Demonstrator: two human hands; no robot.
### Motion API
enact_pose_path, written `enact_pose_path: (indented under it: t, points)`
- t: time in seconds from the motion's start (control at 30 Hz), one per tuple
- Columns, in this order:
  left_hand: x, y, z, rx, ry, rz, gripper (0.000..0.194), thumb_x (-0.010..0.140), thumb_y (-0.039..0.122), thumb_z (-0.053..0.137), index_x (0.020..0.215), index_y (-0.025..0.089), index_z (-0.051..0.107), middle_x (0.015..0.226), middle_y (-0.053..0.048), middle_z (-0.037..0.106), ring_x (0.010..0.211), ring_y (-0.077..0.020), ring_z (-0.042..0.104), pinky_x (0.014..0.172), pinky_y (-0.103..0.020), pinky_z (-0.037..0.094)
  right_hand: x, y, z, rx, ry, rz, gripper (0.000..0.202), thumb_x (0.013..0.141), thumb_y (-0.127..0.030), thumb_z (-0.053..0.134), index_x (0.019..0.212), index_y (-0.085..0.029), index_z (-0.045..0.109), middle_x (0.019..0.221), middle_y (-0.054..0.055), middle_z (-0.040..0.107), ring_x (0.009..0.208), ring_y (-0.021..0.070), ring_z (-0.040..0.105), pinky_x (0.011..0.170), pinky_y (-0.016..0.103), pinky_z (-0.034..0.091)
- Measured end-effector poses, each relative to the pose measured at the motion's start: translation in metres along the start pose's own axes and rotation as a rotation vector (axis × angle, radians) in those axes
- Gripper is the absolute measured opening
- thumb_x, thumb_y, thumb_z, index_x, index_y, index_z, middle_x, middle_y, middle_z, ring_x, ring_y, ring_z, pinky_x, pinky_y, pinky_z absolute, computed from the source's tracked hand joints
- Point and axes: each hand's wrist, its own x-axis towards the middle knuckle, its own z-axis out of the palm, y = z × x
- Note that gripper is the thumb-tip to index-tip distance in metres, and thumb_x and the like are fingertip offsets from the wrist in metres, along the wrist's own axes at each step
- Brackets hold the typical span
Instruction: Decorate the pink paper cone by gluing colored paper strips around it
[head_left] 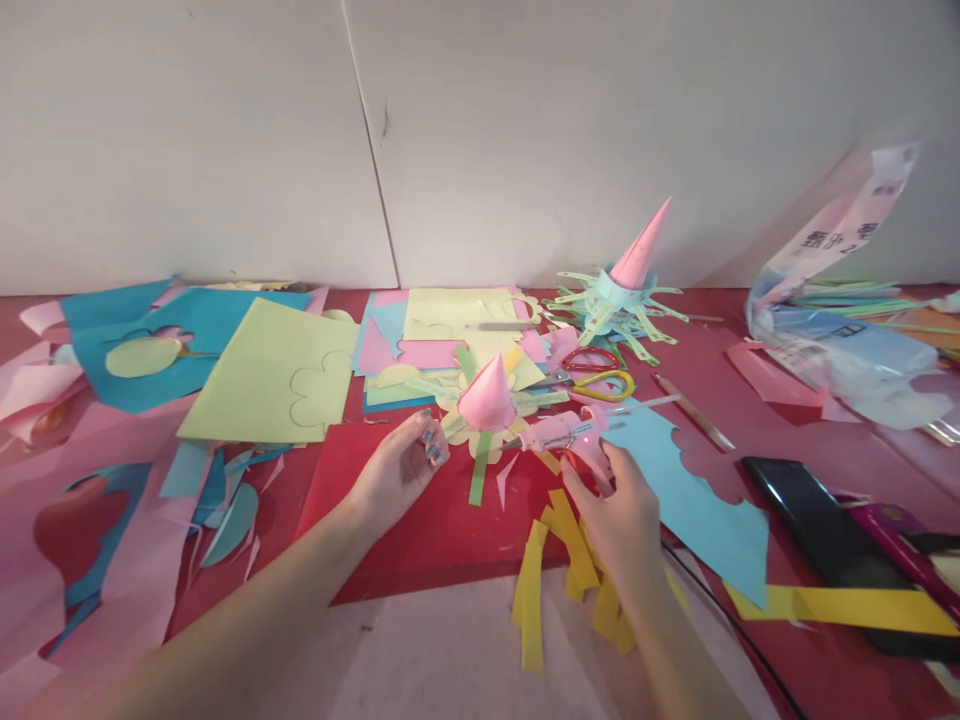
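My right hand [619, 495] is wrapped round the handle of a pink hot glue gun [559, 432]. Its nozzle points left, close to a pale yellow paper flower with a pink paper cone [487, 397] standing in its middle. Green and yellow paper strips [481, 470] stick out from around the cone. At the flower's left side is my left hand [401, 462], its fingers curled in together. Whatever those fingertips pinch is hidden. Underneath lies a red paper sheet [435, 530], with a small pink paper scrap [505, 482] beside the flower.
Yellow paper strips [532, 600] lie before my right hand. Behind are scissors [600, 384] and a taller pink cone craft [637, 255]. Blue paper [697, 500], a pen [694, 412], a black phone [810, 530] and a plastic bag [847, 350] are right. Cut paper [277, 370] covers the left.
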Motion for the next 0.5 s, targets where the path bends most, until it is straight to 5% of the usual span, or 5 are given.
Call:
enact_pose_path:
  t: [0.17, 0.5]
  points:
    - [0.000, -0.002, -0.003, 0.117, -0.024, 0.061, 0.030, 0.081, 0.034, 0.061, 0.064, 0.018, 0.042, 0.061, 0.004, 0.035, 0.055, -0.0075, 0.036, 0.054, -0.021, 0.038, -0.003, -0.008, 0.002, -0.011, -0.013, -0.084, 0.035, 0.081, -0.045, 0.053, 0.104, -0.018, 0.055, 0.091, 0.008, 0.061, 0.085, 0.0220, 0.058, 0.071, 0.033, 0.047]
    - [0.001, 0.013, -0.001, 0.284, 0.046, 0.153, 0.018, 0.072, 0.027, 0.067, 0.087, 0.020, 0.061, 0.063, 0.004, 0.044, 0.059, -0.0078, 0.046, 0.058, -0.021, 0.037, -0.001, -0.007, -0.001, 0.018, -0.033, -0.003, 0.035, 0.080, -0.044, 0.055, 0.104, -0.018, 0.054, 0.089, 0.007, 0.061, 0.084, 0.0214, 0.058, 0.070, 0.032, 0.047]
